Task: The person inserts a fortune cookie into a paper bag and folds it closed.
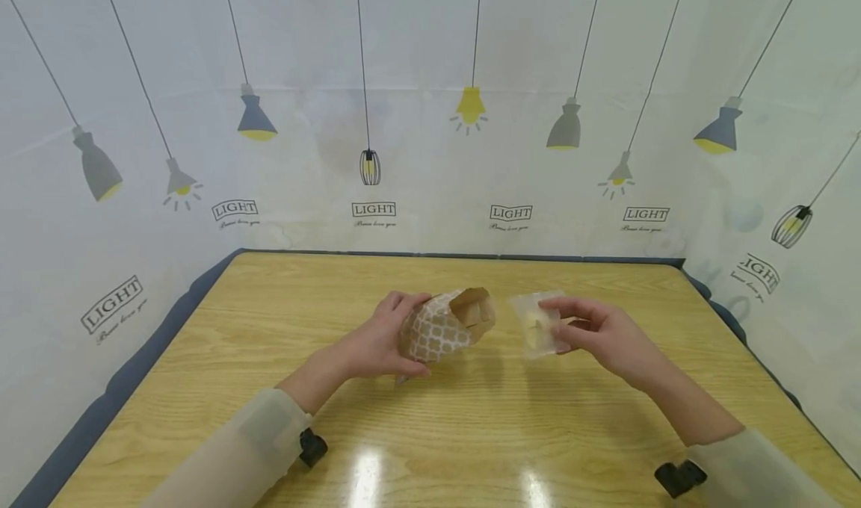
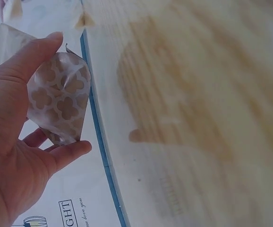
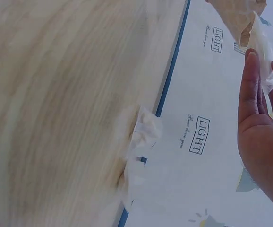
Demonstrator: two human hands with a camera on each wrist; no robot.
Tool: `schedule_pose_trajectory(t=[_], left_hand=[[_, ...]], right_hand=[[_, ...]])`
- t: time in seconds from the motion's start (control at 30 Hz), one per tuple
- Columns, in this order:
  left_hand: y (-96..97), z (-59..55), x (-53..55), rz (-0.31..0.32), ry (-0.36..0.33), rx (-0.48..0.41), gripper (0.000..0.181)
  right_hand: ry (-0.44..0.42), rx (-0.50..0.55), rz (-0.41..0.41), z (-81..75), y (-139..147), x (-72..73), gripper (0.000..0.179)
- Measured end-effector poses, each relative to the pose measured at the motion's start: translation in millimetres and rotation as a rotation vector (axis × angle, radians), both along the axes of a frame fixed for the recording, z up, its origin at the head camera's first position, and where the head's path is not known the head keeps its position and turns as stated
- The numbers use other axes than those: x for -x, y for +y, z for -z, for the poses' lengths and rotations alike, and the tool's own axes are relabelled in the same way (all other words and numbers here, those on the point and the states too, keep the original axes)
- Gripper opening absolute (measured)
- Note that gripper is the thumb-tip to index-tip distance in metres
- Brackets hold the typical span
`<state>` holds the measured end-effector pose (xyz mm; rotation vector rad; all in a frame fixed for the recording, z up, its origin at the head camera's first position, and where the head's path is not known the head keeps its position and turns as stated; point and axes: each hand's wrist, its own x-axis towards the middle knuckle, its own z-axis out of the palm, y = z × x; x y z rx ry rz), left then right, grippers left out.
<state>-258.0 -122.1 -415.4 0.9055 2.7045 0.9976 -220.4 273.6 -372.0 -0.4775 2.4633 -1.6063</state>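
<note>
While the right hand [image 1: 599, 335] pinches a flat translucent packet [image 1: 531, 327], squeezing could crumple the brown-and-white paper bag [image 1: 433, 332] the left hand [image 1: 380, 342] grips.

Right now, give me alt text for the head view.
Left hand holds an open patterned paper bag, its mouth toward a translucent packet the right hand pinches, over a wooden table. Lamps are printed on the backdrop behind.

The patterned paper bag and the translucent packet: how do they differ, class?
The patterned paper bag has a tan and white print; the translucent packet shows pale yellow inside. The bag gapes open; the packet looks thin and flat. The left hand holds the bag, the right hand the packet. Both are hand-held.
</note>
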Motion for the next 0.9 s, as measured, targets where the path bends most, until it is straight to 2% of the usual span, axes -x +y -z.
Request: schedule_pose_trajectory(t=[0.13, 0.33, 0.57, 0.77, 0.9], left_hand=[[0.3, 0.9, 1.4, -0.004, 0.001, 0.009, 0.118], [1.9, 1.8, 2.5, -0.009, -0.004, 0.008, 0.119], [5.2, 1.9, 1.1, -0.003, 0.001, 0.005, 0.119], [6.6, 2.0, -0.6, 0.022, 0.003, -0.007, 0.119], [6.8, 1.5, -0.9, 0.024, 0.007, -0.006, 0.119]], right_hand=[[0.011, 0.014, -0.005, -6.3, -8.1, 3.2, 0.051], [-0.019, 0.073, -0.031, -15.5, -23.7, 7.1, 0.049], [0.021, -0.016, -0.006, -22.3, -43.4, 10.4, 0.042], [0.025, -0.072, 0.004, -19.3, -50.6, 15.7, 0.041], [0.06, -0.127, 0.01, -17.4, -51.8, 19.0, 0.04]])
